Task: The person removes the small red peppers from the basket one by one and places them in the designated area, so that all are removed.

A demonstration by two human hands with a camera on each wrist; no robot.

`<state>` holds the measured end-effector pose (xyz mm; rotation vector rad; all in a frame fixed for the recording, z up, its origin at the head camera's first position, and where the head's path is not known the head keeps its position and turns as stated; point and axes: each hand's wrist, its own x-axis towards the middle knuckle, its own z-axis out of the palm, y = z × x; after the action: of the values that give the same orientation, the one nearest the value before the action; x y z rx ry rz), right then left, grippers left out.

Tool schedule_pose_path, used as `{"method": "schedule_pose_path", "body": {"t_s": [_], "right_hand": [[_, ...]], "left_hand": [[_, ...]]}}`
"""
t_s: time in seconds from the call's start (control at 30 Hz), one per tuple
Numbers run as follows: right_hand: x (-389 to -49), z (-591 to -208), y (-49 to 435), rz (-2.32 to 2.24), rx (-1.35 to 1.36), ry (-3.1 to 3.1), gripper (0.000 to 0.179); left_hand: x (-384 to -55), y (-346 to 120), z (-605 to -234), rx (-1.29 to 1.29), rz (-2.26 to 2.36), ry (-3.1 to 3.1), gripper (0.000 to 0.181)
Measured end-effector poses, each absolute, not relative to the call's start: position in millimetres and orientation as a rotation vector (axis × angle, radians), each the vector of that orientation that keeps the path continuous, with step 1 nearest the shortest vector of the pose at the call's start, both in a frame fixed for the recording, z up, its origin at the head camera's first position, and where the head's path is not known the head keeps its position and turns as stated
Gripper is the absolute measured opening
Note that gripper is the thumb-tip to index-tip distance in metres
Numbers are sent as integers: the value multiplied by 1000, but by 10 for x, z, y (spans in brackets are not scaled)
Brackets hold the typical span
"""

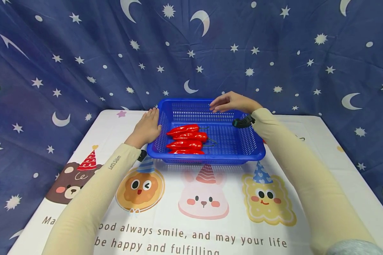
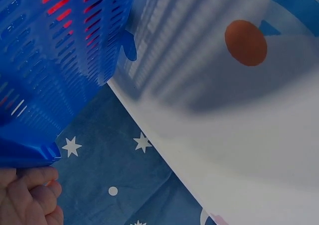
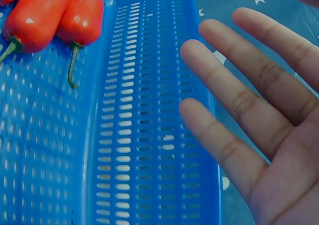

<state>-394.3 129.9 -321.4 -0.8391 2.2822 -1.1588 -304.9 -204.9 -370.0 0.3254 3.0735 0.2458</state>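
Note:
A blue plastic basket (image 1: 225,157) with slotted walls stands on the table, and several red chili peppers (image 1: 187,136) lie side by side in its left half, green stems toward the right. My left hand (image 1: 148,124) rests on the basket's left rim with its fingers straight. From the left wrist, its fingers (image 2: 35,192) show right at the rim. My right hand (image 1: 234,102) is over the back right of the basket, holding nothing. Its fingers (image 3: 224,78) are spread and relaxed in the right wrist view, near the back rim.
A white tablecloth (image 1: 204,226) printed with cartoon figures and lettering covers the table. Behind hangs a dark blue curtain (image 1: 217,53) with moons and stars. Right of the basket, a bit of something red (image 1: 264,141) shows beside my right sleeve, which hides the rest.

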Motion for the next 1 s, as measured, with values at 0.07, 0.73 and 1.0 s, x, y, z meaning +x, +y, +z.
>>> {"method": "schedule_pose_path", "body": {"t_s": [0.07,0.73,1.0], "right_hand": [[-3950,-3230,1263,-1154,-840,2279,40],[-3995,-3486,931,-1224,-863,2168,36],[-4024,-3581,833,-1230,-843,2143,39]], "left_hand": [[-3047,-2048,-3701,322,248,3075,65],[-3040,-2045,-3708,320,259,3083,66],[-3037,-2047,-3696,333,273,3076,65]]}}
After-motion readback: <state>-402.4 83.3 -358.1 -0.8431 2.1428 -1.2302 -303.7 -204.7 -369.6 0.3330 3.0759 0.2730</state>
